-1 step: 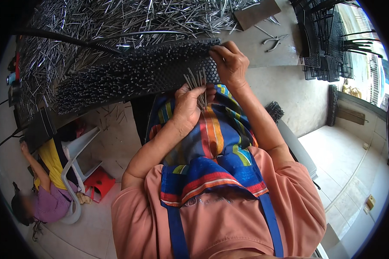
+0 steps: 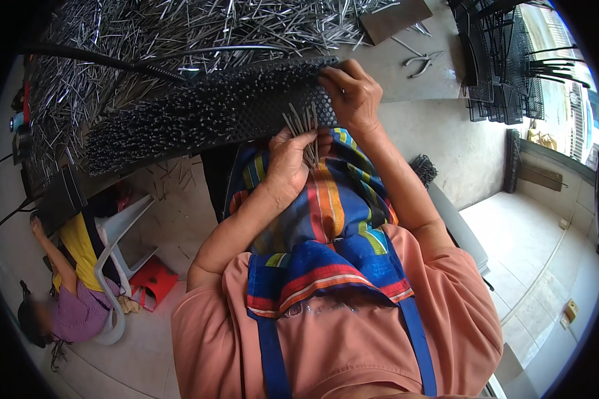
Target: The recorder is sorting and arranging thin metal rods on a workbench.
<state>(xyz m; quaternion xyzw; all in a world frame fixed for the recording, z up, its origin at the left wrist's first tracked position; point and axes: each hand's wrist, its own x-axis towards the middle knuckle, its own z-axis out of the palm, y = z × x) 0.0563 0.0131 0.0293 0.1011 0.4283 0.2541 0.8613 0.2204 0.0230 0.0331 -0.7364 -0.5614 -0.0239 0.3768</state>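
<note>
Black perforated panel, long, approx. rectangular, bristling w/ thin glinting pins exc. mostly bare, holed R end. We note L hand closed round bundle of slim grey strips, nr panel's lower edge; R hand, fingers bent, at panel's upper R corner, exact grip we can't tell. Shiny metal heap on counter beyond.

left hand – fingers curled in a grip | right hand – fingers bent, farther forward
</note>
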